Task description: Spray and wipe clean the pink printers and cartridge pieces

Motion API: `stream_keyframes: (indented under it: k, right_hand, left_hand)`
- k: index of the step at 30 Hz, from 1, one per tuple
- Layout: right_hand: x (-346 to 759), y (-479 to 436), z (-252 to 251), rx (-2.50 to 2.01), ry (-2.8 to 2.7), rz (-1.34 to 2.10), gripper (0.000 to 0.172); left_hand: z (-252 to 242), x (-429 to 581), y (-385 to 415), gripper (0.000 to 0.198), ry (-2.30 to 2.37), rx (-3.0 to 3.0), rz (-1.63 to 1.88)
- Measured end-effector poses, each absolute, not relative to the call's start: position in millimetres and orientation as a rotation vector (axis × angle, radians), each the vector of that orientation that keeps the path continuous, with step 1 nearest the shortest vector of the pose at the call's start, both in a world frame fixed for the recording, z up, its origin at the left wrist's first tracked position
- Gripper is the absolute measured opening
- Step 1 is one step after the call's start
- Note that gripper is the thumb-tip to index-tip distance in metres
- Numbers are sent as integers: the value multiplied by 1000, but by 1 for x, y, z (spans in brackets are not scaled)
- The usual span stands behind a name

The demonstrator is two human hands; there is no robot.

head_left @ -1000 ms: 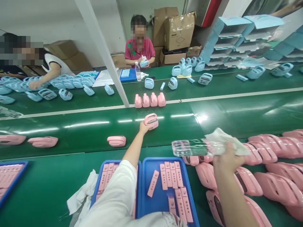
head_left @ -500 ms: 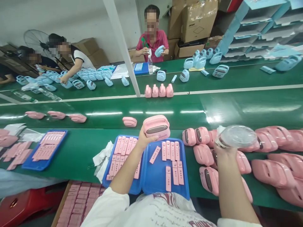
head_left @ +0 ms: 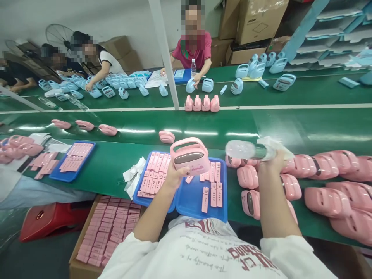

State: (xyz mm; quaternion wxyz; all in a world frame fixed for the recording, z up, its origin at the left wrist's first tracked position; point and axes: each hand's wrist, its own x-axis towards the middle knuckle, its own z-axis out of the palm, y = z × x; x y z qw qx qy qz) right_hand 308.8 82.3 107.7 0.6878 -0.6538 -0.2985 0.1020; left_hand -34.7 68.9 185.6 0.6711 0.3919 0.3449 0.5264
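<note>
My left hand (head_left: 174,177) is closed around the lower left of a pink handled case (head_left: 191,159) with a dark oval window, held up above the blue trays. Over the right side of the bench, my right hand (head_left: 272,164) grips a clear plastic bottle (head_left: 241,149) lying nearly sideways, its base to the left. A white wipe (head_left: 279,147) is bunched in the same hand around the bottle's neck end. Below the left hand, one blue tray (head_left: 200,213) carries several pink button strips (head_left: 205,199); another beside it is fuller.
Several pink cases (head_left: 327,201) crowd the bench at right. More stand on the green belt (head_left: 139,135). A crumpled white cloth (head_left: 135,174) lies left of the trays. A carton (head_left: 76,267) of pink strips sits below. Co-workers handle blue cases across the belt, past a white post (head_left: 165,50).
The bottle has swung from base toward me to sideways, moving left. The pink case has turned so its handle loop shows. Across the belt, a co-worker has lowered a blue case to the table.
</note>
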Motion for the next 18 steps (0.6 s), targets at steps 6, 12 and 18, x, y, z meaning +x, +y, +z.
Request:
stream_keyframes:
  k: [6,12,18]
  right_hand:
    - [287,138,99,-1572,-946,-13,29]
    - [245,145,78,-1617,-1444,129,32]
    - [247,134,84,-1676,-1576,206,39]
  left_hand:
    - [189,-35,62,54,787,895,1182]
    - [199,-33,55,74,822,1078,1172]
    - [219,-35,48,72,838,1102,1076]
